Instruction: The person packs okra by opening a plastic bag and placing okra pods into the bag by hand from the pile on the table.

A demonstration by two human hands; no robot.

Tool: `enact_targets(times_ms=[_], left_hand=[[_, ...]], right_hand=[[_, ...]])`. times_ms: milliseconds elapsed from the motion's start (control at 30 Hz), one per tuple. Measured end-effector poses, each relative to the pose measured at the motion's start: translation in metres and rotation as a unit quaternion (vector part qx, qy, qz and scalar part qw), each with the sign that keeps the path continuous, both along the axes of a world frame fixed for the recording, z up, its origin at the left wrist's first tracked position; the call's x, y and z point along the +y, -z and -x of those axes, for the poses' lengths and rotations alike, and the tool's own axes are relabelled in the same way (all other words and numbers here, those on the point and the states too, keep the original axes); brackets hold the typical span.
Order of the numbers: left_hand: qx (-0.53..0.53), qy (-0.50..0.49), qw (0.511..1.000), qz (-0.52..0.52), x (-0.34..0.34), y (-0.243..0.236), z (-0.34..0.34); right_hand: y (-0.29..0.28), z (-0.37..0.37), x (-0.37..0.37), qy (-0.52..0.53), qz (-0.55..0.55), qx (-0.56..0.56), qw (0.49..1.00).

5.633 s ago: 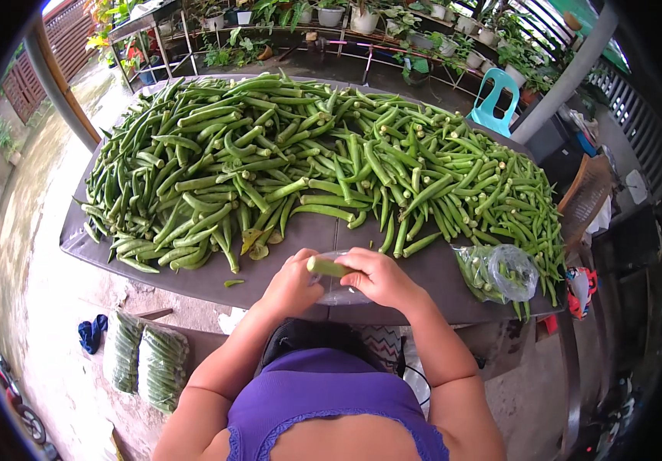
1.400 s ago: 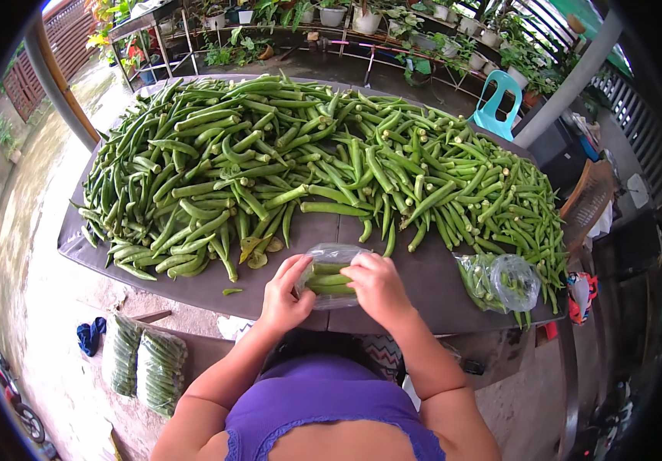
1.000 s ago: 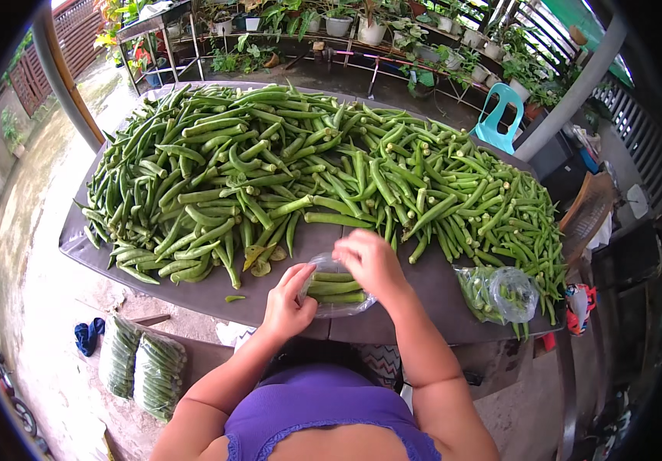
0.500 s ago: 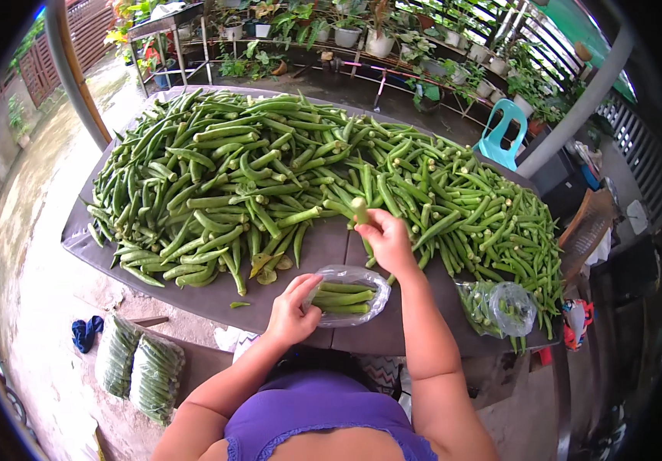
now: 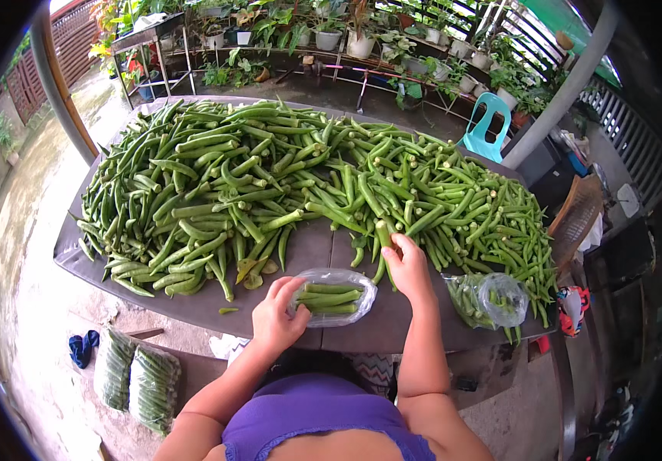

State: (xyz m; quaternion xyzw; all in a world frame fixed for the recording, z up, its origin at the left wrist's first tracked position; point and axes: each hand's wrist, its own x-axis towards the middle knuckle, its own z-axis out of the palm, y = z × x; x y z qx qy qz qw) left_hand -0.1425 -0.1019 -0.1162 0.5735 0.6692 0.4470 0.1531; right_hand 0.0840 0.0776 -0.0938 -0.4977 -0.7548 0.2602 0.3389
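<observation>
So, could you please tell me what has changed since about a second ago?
The right hand has left the open bag, moving forward and right to the okra pile; a pod is now at its fingertips, grip unclear. A long pod that lay along the pile's front has gone from there. The left hand remains at the bag's left side; the second bag is unmoved.

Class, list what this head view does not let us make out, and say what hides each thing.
All in the head view:
Tabletop under the okra pile: hidden by the pile.
Any lower pods in the clear bag: hidden by the top pods.
Palm of the left hand: hidden by the back of the hand.
Legs of the teal chair: hidden behind the tabletop and okra pile.
Tops of some potted plants: cut off by the upper edge.
</observation>
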Motion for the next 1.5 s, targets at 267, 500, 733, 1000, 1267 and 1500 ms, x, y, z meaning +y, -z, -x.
enact_targets(times_ms=[267, 500, 733, 1000, 1267, 1500], left_hand=[[0.130, -0.008, 0.991, 0.003, 0.035, -0.018, 0.015], [0.037, 0.074, 0.993, 0.081, 0.049, -0.003, 0.014], [-0.062, 0.099, 0.990, 0.082, 0.037, -0.003, 0.018], [-0.114, 0.092, 0.983, 0.114, 0.042, -0.002, 0.021], [-0.085, 0.117, 0.989, 0.030, 0.036, -0.001, 0.023], [-0.094, 0.114, 0.987, 0.056, 0.025, 0.000, 0.025]], right_hand=[[-0.018, -0.001, 0.025, 0.046, -0.076, -0.103, 0.991], [-0.007, 0.061, 0.089, 0.008, -0.162, -0.217, 0.963], [0.000, 0.038, 0.104, -0.044, 0.055, 0.014, 0.997], [-0.016, 0.024, 0.039, -0.066, 0.183, 0.246, 0.950], [-0.033, -0.043, -0.024, 0.030, -0.033, 0.228, 0.973], [-0.125, -0.206, -0.135, 0.371, -0.124, -0.171, 0.904]])
